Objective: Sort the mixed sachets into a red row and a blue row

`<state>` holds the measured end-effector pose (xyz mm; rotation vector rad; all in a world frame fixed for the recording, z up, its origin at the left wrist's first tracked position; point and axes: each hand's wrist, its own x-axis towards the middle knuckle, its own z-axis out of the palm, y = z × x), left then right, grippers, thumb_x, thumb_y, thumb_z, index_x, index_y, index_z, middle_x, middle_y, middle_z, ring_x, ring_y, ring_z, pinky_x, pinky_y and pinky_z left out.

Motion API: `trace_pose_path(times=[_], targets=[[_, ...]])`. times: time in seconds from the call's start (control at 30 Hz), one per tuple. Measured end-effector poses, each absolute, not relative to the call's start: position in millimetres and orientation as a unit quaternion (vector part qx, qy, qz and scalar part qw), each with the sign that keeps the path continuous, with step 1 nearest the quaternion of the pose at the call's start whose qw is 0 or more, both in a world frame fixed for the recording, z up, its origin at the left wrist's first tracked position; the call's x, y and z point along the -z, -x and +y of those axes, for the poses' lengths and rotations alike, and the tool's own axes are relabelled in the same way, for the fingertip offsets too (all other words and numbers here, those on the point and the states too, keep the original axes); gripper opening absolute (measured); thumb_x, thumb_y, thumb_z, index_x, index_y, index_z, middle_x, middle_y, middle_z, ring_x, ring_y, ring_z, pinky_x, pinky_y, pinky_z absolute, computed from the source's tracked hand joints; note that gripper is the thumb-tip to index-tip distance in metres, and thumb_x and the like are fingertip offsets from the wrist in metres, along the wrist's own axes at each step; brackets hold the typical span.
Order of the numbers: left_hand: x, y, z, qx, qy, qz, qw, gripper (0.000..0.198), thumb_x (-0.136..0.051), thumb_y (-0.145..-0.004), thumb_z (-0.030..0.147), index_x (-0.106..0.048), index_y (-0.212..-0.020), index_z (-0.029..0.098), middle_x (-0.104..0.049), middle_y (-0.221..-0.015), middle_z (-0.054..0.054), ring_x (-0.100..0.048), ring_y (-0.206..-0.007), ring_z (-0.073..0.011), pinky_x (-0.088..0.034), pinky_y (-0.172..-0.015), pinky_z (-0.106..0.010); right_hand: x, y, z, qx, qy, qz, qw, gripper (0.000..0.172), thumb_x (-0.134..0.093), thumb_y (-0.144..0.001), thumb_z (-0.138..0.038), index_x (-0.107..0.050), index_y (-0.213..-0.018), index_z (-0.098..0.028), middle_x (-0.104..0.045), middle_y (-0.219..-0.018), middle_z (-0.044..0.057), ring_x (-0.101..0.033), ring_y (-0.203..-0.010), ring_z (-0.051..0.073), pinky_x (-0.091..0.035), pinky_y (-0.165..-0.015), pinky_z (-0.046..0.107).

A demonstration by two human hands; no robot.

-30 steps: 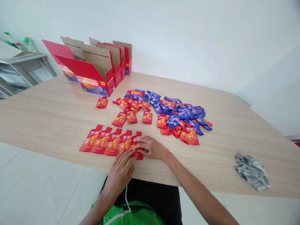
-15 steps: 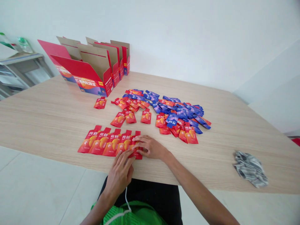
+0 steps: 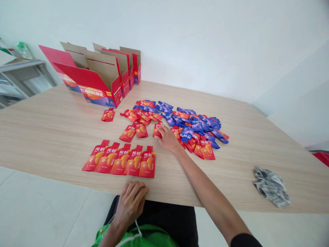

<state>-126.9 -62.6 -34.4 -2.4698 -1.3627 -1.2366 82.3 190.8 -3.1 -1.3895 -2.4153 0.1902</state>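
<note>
Several flat red pouches with orange fruit prints (image 3: 119,161) lie side by side in an overlapping row near the table's front edge. Farther back, my right hand (image 3: 166,136) reaches out, its fingers extended over a single red pouch (image 3: 157,131) and touching it. My left hand (image 3: 133,196) rests at the table edge just below the row, fingers curled together with nothing seen in them. Two more red pouches (image 3: 133,132) lie left of the one under my right hand. Behind is a mixed heap of red and blue pouches (image 3: 197,124).
Open red cartons (image 3: 94,92) stand in a line at the back left, flaps up. One loose red pouch (image 3: 108,115) lies in front of them. A crumpled striped cloth (image 3: 271,187) sits at the right front of the wooden table (image 3: 231,178). A wall rises behind.
My right hand has left the row's rightmost pouch and moved up and right to a single red pouch. My left hand has drawn back from the row to the table edge.
</note>
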Motion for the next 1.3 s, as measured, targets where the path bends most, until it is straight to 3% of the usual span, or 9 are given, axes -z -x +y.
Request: trace_pose_path(times=[0.2, 0.53, 0.73, 1.0, 1.3], targets=[[29.4, 122.9, -62.7, 0.408, 0.785, -0.465, 0.037, 0.025, -0.048, -0.1, 0.006, -0.068, -0.102, 0.022, -0.076, -0.095, -0.006, -0.067, -0.091, -0.0227, -0.052, -0.087, -0.036, 7.5, -69.4, 173.4, -0.075, 0.503, -0.853, 0.117, 0.055, -0.048, -0.109, -0.031, -0.051, -0.158, -0.008, -0.036, -0.171, 0.023, -0.032, -0.161, 0.036, -0.033, -0.13, 0.054], [36.2, 122.3, -60.6, 0.394, 0.788, -0.471, 0.04, 0.022, -0.051, -0.101, 0.008, -0.068, -0.1, 0.022, -0.075, -0.097, -0.006, -0.063, -0.092, -0.0236, -0.048, -0.088, -0.036, 14.5, -110.9, 85.8, -0.054, 0.458, -0.874, 0.153, 0.049, -0.048, -0.11, -0.034, -0.057, -0.155, -0.015, -0.043, -0.168, 0.02, -0.036, -0.159, 0.034, -0.032, -0.129, 0.061], [35.3, 120.6, -59.9, 0.398, 0.785, -0.473, 0.04, 0.023, -0.049, -0.102, 0.009, -0.068, -0.1, 0.022, -0.074, -0.096, -0.005, -0.062, -0.092, -0.0232, -0.047, -0.088, -0.035, 11.2, -121.4, 40.9, -0.022, 0.428, -0.893, 0.141, 0.047, -0.047, -0.111, -0.032, -0.058, -0.154, -0.015, -0.05, -0.163, 0.019, -0.045, -0.154, 0.034, -0.045, -0.123, 0.055], [36.1, 121.4, -60.6, 0.389, 0.786, -0.478, 0.05, 0.024, -0.049, -0.101, 0.008, -0.068, -0.099, 0.022, -0.075, -0.097, -0.006, -0.063, -0.093, -0.0239, -0.046, -0.089, -0.036, 24.0, -100.8, -3.6, -0.042, 0.456, -0.862, 0.218, 0.053, -0.04, -0.113, -0.034, -0.046, -0.163, -0.017, -0.045, -0.167, 0.016, -0.043, -0.155, 0.029, -0.052, -0.119, 0.049], [31.9, 119.3, -59.6, 0.395, 0.784, -0.476, 0.054, 0.023, -0.05, -0.1, 0.008, -0.067, -0.097, 0.022, -0.075, -0.095, -0.005, -0.064, -0.092, -0.0233, -0.047, -0.088, -0.036, 25.4, -95.9, -7.1, -0.045, 0.445, -0.877, 0.176, 0.055, -0.036, -0.114, -0.034, -0.036, -0.168, -0.02, -0.042, -0.169, 0.013, -0.032, -0.161, 0.029, -0.038, -0.128, 0.059]])
